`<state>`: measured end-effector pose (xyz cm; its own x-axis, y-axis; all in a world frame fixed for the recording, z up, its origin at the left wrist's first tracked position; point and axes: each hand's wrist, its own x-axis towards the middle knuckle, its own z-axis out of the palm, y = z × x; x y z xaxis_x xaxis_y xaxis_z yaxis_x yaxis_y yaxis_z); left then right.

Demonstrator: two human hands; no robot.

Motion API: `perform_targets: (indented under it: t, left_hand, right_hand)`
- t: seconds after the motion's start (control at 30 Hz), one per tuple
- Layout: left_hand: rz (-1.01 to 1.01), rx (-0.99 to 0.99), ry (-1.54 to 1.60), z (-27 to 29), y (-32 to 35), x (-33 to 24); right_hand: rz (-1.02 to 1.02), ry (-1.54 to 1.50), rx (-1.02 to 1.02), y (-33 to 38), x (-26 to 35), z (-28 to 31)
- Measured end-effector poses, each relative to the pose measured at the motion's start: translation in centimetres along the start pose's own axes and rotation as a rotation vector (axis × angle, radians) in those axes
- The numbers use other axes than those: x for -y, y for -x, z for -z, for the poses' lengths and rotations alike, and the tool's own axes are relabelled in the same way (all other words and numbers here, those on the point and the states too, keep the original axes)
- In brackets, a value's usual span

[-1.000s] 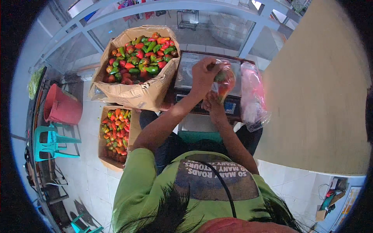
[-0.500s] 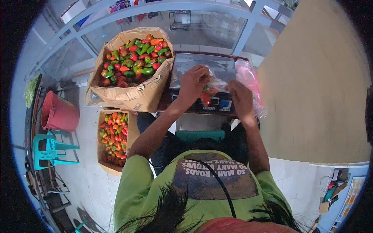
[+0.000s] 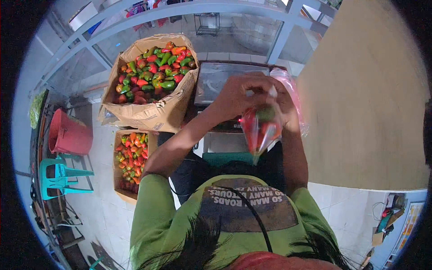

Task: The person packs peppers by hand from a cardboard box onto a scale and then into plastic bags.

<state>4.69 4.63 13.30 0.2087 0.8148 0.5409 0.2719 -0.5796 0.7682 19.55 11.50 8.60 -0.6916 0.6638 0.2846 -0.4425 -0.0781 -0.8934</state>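
Note:
Red and green peppers fill a clear plastic bag (image 3: 262, 130), which hangs in front of a digital scale (image 3: 215, 85). My left hand (image 3: 240, 92) is closed at the gathered neck of the bag. My right hand (image 3: 285, 101) is at the neck too, its fingers bent around the plastic and partly hidden. The two hands meet above the peppers and cover much of the scale. Beside the right hand lies a stack of pink and clear plastic bags (image 3: 294, 92).
A large cardboard box (image 3: 148, 116) heaped with peppers stands left of the scale. Below it sits a smaller box of peppers (image 3: 153, 140). Farther left are a red bucket (image 3: 67, 132) and a teal plastic chair (image 3: 49, 177). A tan panel (image 3: 360, 117) rises at the right.
The bag of peppers has come nearer to me from over the scale and now hangs in fuller view. My hands have moved together at its neck.

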Motion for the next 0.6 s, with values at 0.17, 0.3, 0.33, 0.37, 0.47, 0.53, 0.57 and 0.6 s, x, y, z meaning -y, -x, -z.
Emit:
perform_targets:
  t: [0.17, 0.3, 0.33, 0.37, 0.47, 0.53, 0.57, 0.6]
  left_hand:
    - [0.150, -0.112, 0.044, 0.3, -0.6, 0.3]
    - [0.181, -0.141, -0.112, 0.2, -0.5, 1.7]
    - [0.149, -0.177, -0.127, 0.3, -0.3, 2.3]
    - [0.151, -0.180, -0.124, 0.4, -0.5, 2.4]
    - [0.178, -0.198, -0.192, 1.0, -0.5, 2.4]
    - [0.135, -0.195, -0.342, 0.4, -0.7, 2.8]
    - [0.144, -0.200, -0.346, 0.0, -0.5, 3.1]
    - [0.142, -0.225, -0.341, -0.2, -0.2, 3.4]
  right_hand:
    - [0.144, 0.201, -0.057, -0.7, 1.2, 0.8]
    - [0.265, 0.526, -0.044, -0.8, 2.3, 2.8]
    - [0.291, 0.783, -0.101, -0.3, 3.9, 1.3]
    - [0.316, 1.044, -0.164, 0.3, 5.3, 0.3]
    - [0.301, 1.591, -0.132, 1.3, 6.7, -3.0]
    - [0.389, 1.903, -0.085, 1.0, 5.6, -4.1]
    - [0.389, 1.896, -0.075, 1.0, 4.5, -3.8]
    - [0.316, 1.760, -0.081, 0.9, 3.3, -3.4]
